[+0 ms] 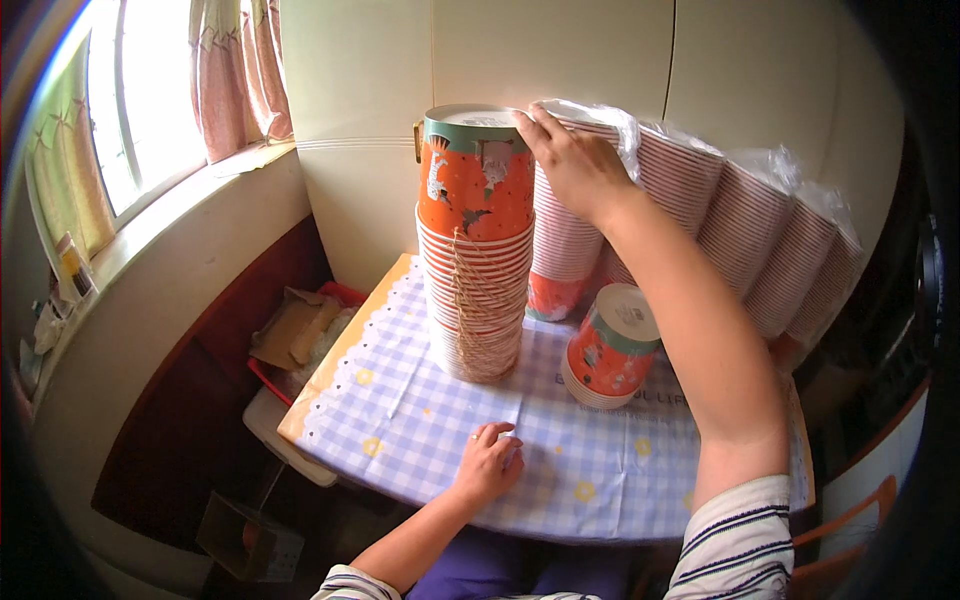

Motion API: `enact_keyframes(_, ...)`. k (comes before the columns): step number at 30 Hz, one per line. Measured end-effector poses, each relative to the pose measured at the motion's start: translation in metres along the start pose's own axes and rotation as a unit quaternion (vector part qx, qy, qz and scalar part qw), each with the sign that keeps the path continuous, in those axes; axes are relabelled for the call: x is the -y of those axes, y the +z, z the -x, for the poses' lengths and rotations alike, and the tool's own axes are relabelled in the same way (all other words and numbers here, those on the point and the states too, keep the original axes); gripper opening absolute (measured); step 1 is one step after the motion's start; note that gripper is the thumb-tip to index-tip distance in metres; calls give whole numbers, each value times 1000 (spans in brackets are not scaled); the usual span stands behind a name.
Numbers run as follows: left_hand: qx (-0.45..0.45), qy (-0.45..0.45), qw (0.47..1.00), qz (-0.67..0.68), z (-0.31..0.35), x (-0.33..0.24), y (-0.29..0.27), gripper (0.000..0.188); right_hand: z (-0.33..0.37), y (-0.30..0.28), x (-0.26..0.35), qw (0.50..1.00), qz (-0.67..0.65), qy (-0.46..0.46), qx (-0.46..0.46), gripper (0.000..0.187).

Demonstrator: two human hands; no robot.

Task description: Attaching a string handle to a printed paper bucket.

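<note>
Since the tall cup stack (478, 195) could topple, my right fingers (541, 128) touch its top edge, perhaps steadying; grip unclear | left fingers (494, 433) half-open, empty, over the worktop (400, 440).

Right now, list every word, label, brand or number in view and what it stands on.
Checked tablecloth: large dark lettering, partly covered by the short cup stack; I won't copy its wording.
Same cloth, below that: a finer line of print, too small to read.
Tall cup stack, top cup's upturned base: grey marks, too small to read.
Short cup stack, upturned base: similar marks, also unreadable.
</note>
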State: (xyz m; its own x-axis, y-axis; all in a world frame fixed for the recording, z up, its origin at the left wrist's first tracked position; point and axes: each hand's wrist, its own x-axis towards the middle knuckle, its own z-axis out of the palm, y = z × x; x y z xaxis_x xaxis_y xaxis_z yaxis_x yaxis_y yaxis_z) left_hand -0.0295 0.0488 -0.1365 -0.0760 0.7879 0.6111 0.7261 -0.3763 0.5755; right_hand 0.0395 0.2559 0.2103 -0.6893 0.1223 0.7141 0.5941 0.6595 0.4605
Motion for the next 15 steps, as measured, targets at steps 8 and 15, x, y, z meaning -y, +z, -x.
enact_keyframes(8,-1,22,1000,-5,-4,-2,0,16,133,-19,46,963,-191,185,39,37)
enact_keyframes(15,-11,53,998,-25,-4,-3,5,15,289,-15,54,906,-231,355,12,21)
